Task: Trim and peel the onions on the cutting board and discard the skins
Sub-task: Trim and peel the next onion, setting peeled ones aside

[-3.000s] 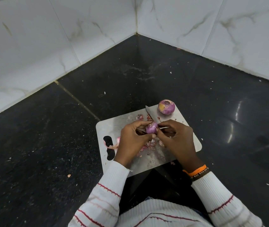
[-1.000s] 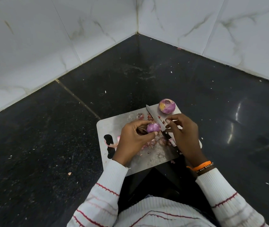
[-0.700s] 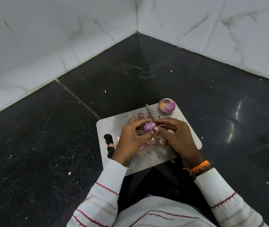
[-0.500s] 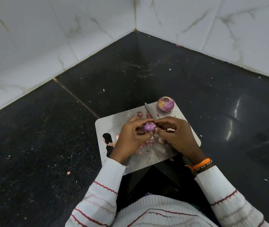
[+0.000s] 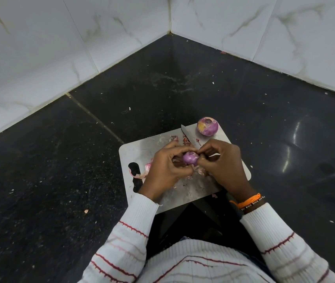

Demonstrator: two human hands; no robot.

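- The left hand is curled round a small purple onion, cupping it from the left with fingers above and thumb below, just over the middle of the cutting board.
- The right hand meets the onion from the right; its fingertips are bent in and pinch at the onion's right end, where a bit of pale skin sticks out.
- A knife lies on the board behind the hands, its blade tip pointing to the far left edge; its handle end is hidden under the right hand.
- A second, larger onion sits alone at the far right corner of the board, apart from both hands.
- Onion skins and small scraps lie on the board under and beside the hands, with a pink piece near the board's handle slot.
- The board rests on a dark speckled worktop set in a corner of white marbled tiles.
- An orange wristband sits on the right wrist above a white striped sleeve.
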